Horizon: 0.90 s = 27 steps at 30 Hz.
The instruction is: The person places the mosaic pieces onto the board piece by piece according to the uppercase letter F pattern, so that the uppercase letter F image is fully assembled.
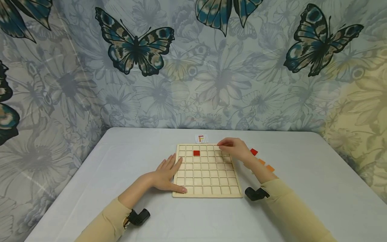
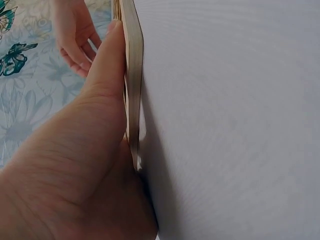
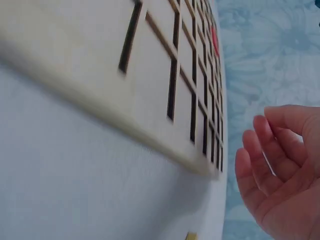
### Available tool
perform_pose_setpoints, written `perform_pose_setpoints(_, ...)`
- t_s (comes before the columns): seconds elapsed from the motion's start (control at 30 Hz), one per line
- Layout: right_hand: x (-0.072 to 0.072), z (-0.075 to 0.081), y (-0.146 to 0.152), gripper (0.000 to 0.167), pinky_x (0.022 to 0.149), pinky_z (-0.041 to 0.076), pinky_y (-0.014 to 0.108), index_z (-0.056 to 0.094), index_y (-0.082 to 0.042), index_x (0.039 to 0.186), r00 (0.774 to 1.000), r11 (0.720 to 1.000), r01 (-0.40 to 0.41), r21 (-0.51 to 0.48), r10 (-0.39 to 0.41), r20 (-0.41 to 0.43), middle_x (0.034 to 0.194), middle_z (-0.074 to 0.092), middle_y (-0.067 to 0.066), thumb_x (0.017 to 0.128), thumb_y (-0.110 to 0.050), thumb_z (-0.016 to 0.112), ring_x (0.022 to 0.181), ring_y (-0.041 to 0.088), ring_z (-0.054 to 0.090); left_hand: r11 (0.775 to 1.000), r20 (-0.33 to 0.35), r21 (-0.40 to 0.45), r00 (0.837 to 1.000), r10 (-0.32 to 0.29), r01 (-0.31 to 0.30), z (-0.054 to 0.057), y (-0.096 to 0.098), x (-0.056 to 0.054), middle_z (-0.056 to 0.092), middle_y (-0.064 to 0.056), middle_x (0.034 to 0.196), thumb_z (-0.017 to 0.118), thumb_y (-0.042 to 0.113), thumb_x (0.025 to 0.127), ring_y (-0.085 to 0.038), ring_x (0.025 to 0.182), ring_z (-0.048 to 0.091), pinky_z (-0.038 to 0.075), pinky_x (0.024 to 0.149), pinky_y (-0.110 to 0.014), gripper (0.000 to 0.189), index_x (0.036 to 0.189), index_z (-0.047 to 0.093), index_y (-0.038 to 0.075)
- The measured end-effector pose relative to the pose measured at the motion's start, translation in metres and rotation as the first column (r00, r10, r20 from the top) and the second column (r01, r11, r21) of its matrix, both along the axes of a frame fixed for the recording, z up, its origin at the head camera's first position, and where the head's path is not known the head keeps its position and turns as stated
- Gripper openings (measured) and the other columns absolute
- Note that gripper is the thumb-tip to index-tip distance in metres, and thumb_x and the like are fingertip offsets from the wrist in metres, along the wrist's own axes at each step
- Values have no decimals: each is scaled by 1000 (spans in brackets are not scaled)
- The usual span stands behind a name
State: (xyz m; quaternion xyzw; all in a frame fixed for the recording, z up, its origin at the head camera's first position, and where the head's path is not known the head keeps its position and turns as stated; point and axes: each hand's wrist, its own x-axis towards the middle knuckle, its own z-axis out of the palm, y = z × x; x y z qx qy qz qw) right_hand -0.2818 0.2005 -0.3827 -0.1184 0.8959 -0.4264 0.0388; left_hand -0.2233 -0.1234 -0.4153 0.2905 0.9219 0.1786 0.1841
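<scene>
A wooden grid board (image 1: 208,192) lies on the white table, with one red square tile (image 1: 196,153) in its upper rows. My left hand (image 1: 164,175) rests along the board's left side, fingers spread, thumb on the lower left corner. In the left wrist view the thumb (image 2: 107,60) lies along the board's edge (image 2: 134,75). Over the board's upper right part hovers my right hand (image 1: 237,149). Its fingers (image 3: 255,150) are loosely bent, the thumb close to the index finger, and no tile shows between them.
Right of the board lie a loose red tile (image 1: 254,152) and orange tiles (image 1: 270,168), partly behind the right forearm. A small printed pattern card (image 1: 201,138) lies beyond the board's far edge. A butterfly-patterned wall (image 1: 181,101) stands behind the table.
</scene>
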Motion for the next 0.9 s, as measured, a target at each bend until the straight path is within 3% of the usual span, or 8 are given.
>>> perform_pose_setpoints(0.27,-1,-1,35,24,80,50,42,69,-3,113,997,994,62,90,-57,-55,108,66,13,96,-19,62,96,28,62,1000,-22,-14,1000,13,-13,-15,-2,-7,-22,-13,159,55,84,73,-24,145,-22,-8,116,-48,126,157,-9,14)
perform_pose_setpoints(0.4,-4,-4,54,22,77,49,40,69,-4,112,992,982,108,157,-96,-79,106,65,14,96,-16,61,92,28,61,1000,-19,-8,1000,14,-14,-16,-3,-8,-23,-12,158,54,84,73,-23,145,-22,-8,115,-48,126,157,-9,14)
perform_pose_setpoints(0.53,-5,-7,69,22,76,49,41,68,-3,113,987,961,153,231,-136,-88,112,63,19,95,-13,61,93,31,58,1000,-24,-18,1000,7,-8,-13,-2,-7,-22,-14,159,54,84,74,-25,145,-21,-8,116,-48,126,157,-8,13)
perform_pose_setpoints(0.73,-2,-7,79,27,86,46,51,65,2,116,977,933,214,289,-200,-79,122,55,27,91,-9,59,105,40,49,1000,-13,-15,1000,2,-2,-2,0,-3,-17,-20,159,60,76,78,-30,146,-17,-6,116,-50,122,157,-4,8)
perform_pose_setpoints(0.9,0,-10,84,28,79,52,43,63,5,115,976,931,218,294,-210,-57,117,57,29,90,-6,61,100,39,53,999,-12,-35,1000,4,-4,4,1,1,-16,-20,159,63,70,81,-31,147,-15,-5,116,-51,117,157,-2,9)
